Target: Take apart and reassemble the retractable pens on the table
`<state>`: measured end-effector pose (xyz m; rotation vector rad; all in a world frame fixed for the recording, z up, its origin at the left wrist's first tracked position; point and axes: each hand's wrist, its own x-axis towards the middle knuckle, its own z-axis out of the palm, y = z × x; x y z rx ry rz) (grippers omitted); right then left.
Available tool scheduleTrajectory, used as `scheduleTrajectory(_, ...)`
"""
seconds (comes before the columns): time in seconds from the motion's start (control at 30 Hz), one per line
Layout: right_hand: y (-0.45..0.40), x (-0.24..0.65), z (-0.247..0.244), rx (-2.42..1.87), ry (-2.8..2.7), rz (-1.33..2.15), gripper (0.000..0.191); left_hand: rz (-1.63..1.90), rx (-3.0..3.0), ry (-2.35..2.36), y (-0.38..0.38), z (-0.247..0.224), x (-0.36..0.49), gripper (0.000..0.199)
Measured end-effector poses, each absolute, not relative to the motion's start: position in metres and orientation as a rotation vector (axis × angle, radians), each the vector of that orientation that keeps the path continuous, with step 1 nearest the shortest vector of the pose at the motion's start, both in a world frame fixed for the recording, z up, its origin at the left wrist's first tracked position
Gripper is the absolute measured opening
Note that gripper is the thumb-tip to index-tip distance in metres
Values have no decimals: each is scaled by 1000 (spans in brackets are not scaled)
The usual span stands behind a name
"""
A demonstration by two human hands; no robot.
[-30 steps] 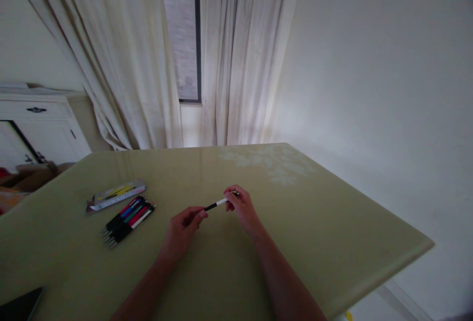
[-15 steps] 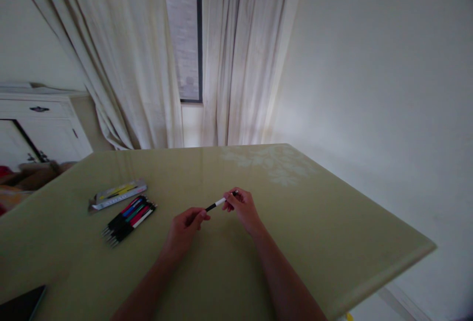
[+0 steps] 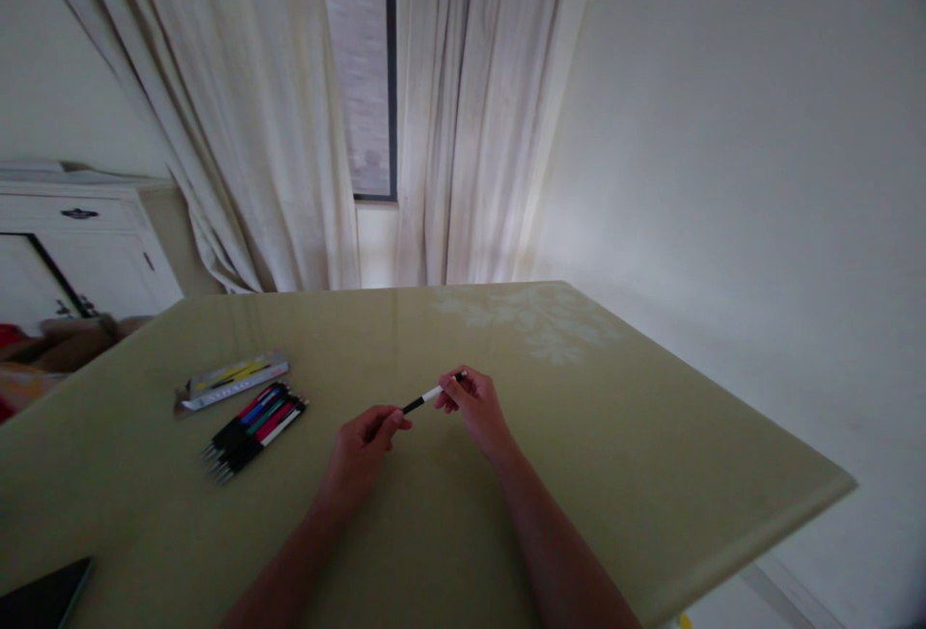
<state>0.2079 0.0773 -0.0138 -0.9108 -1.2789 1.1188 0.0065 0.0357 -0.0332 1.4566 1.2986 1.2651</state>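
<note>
A white pen with a black grip (image 3: 431, 395) is held slantwise above the table between my two hands. My left hand (image 3: 366, 441) pinches its black end, and the fingers cover the tip. The other end is in the closed fingers of my right hand (image 3: 472, 402), with a bit of black showing past the fingertips. To the left of my left hand, several pens (image 3: 255, 431) with black grips and red, blue, green and white barrels lie side by side on the table. Just behind them lies a pale carton (image 3: 235, 378) with yellow print; its left end looks open.
The greenish table (image 3: 651, 475) carries a pale leaf pattern near its far right corner. A dark flat object (image 3: 43, 595) lies at the near left edge. Beyond stand a white cabinet (image 3: 79, 253), curtains (image 3: 253, 127) and a bare wall on the right.
</note>
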Motion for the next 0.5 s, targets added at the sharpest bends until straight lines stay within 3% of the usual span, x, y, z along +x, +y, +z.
scheduleTrajectory(0.23, 75, 208, -17, -978, -1358, 964, 35, 1258, 1512, 1299, 35, -32, 9, 39)
scheduleTrajectory(0.5, 74, 208, -22, -1055, -1491, 918, 51, 1299, 1570, 1415, 35, -43, 2, 40)
